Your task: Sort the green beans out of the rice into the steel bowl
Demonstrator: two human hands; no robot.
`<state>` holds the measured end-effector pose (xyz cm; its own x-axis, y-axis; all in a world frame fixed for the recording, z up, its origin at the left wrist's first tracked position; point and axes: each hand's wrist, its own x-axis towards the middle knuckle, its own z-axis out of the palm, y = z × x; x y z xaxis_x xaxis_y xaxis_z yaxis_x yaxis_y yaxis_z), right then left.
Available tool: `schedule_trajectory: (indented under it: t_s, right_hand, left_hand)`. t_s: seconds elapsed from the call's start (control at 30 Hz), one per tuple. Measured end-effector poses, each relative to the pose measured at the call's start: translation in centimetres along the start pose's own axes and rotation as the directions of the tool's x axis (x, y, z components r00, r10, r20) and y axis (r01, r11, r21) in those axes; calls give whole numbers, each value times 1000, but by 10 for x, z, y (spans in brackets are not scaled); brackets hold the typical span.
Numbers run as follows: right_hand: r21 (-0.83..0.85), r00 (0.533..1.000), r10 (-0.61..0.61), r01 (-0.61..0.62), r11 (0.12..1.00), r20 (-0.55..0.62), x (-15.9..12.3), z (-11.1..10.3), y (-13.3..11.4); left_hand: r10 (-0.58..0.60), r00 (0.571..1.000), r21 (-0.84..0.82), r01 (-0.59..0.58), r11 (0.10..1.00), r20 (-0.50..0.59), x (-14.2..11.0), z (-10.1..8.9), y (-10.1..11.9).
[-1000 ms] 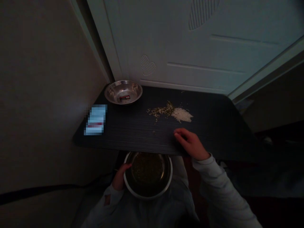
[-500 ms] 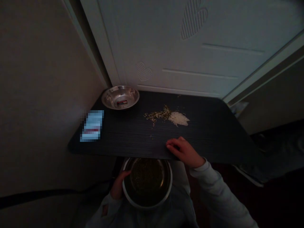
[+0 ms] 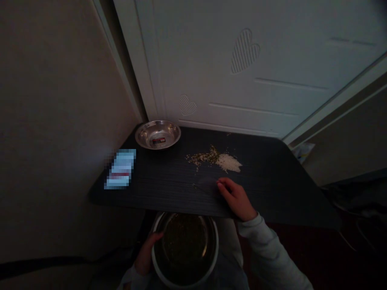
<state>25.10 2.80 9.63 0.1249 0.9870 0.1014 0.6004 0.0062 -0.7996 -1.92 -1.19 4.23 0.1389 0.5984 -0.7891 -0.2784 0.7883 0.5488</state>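
My left hand [image 3: 147,251] is closed on the left rim of a metal bowl [image 3: 215,257], its thumb over the edge. The bowl sits at my lap, below the table's front edge, with dark greenish grains inside. Above the front part of the table is my right hand [image 3: 236,198], thumb and fingertips pinched together. A faint, see-through patch shows left of the fingertips; what it is stays unclear. Just beyond this hand lies a pile of white rice grains [image 3: 229,162], with small green beans [image 3: 213,155] and scattered pale grains on its left side.
The dark table [image 3: 272,181] stands against a white door [image 3: 211,52] with heart patterns. At its back left is a shallow steel bowl [image 3: 172,137] with a label inside. A pixelated, phone-like rectangle [image 3: 121,169] lies at the left edge.
The view has tilted up, so the table sits lower. My right hand stays pinched near the table's front, and a faint see-through patch now shows by its fingertips. My left hand still holds the bowl.
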Motion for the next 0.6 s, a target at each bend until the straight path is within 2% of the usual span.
schedule_trajectory:
  t_s: [0.2,0.33,0.5,0.6]
  right_hand:
    - [-46,997,-57,59,997,45,-3,2,-2]
    - [-22,998,-56,57,998,18,-4,1,-2]
    - [-41,998,-66,67,997,23,-4,1,-4]
    - [-41,997,-71,72,997,25,-5,0,-4]
  left_hand:
    - [39,998,23,-38,999,-53,6,0,0]
    - [11,998,32,-9,999,-59,1,6,7]
    - [49,992,41,-45,998,-117,-5,8,11]
    - [72,993,25,-70,997,-93,-5,4,8]
